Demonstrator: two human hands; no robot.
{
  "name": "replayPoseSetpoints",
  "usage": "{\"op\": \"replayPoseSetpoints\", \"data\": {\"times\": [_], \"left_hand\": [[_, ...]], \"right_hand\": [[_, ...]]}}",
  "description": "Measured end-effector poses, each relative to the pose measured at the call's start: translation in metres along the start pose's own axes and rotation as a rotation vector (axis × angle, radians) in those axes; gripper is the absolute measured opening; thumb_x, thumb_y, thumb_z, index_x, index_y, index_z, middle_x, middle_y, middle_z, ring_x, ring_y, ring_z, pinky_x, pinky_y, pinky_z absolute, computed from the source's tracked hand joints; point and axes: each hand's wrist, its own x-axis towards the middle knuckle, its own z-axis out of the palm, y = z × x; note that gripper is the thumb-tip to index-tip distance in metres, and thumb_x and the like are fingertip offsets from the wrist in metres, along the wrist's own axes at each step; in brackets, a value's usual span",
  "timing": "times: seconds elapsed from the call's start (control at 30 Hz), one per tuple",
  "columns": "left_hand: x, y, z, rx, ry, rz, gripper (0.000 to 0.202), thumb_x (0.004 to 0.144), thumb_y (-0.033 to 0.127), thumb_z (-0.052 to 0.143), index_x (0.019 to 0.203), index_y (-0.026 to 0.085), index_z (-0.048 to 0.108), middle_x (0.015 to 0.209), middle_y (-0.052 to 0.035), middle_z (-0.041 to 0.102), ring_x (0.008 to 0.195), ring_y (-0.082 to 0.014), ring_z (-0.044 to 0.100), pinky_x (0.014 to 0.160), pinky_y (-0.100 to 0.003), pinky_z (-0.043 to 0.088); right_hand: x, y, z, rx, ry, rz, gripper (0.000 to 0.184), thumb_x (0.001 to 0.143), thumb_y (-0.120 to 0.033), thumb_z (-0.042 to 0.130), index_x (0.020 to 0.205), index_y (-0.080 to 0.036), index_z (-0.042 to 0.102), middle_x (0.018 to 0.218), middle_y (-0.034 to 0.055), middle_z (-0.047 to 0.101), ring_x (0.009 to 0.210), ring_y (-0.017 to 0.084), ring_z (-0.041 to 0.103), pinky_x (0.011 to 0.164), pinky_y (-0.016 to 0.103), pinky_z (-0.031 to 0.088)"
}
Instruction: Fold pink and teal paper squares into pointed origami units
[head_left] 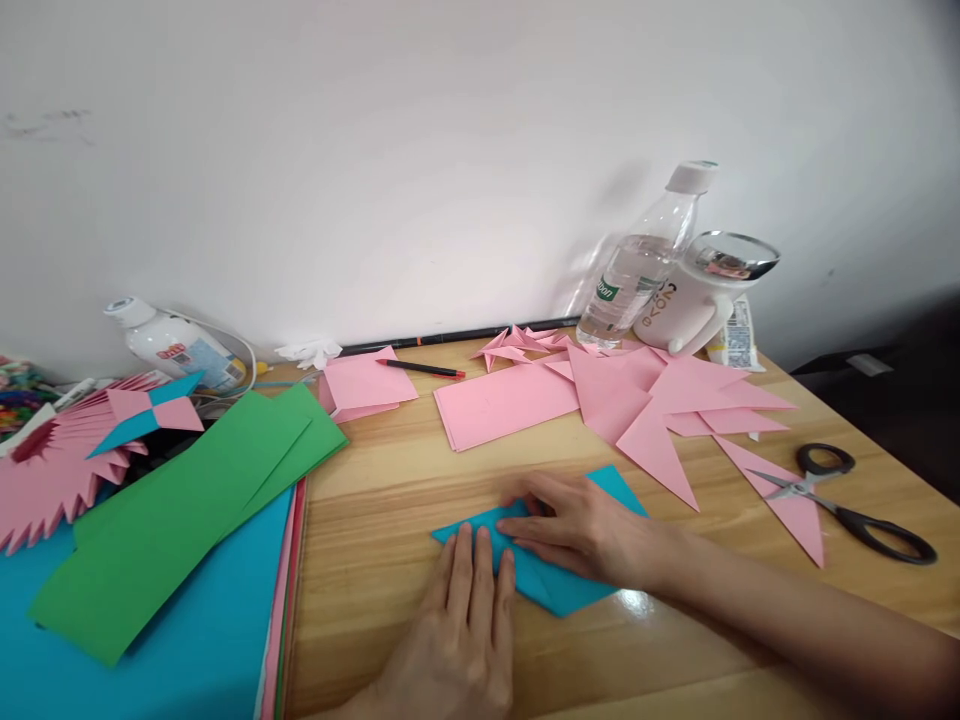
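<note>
A folded sheet of blue paper lies on the wooden table, with a pointed corner to the left and a wide part to the right. My left hand rests flat on its left portion, the fingers stretched out and pointing away from me. Across the paper from the right comes my right hand. Its fingers are bent and a little apart, with the tips pressing on the paper close to the left fingertips. Both hands partly hide the folds.
Scissors lie open on a pink triangle at right. Pink paper pieces and a pen lie further back. A water bottle and a mug stand near the wall. Green strips cover blue sheets at left.
</note>
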Motion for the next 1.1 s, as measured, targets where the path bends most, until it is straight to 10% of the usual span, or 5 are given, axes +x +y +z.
{"op": "replayPoseSetpoints", "data": {"times": [1.1], "left_hand": [[-0.0025, 0.0051, -0.0014, -0.003, -0.083, -0.047, 0.043, 0.081, 0.019, 0.04, 0.117, 0.0, 0.055, 0.114, -0.0226, 0.064, 0.105, -0.0359, 0.061, 0.101, -0.062, 0.032]], "right_hand": [[-0.0056, 0.0023, 0.0061, 0.018, 0.05, 0.072, 0.024, 0.094, -0.02, 0.046, 0.112, -0.014, 0.062, 0.089, 0.0083, 0.056, 0.069, 0.011, 0.055, 0.055, 0.021, 0.048]]}}
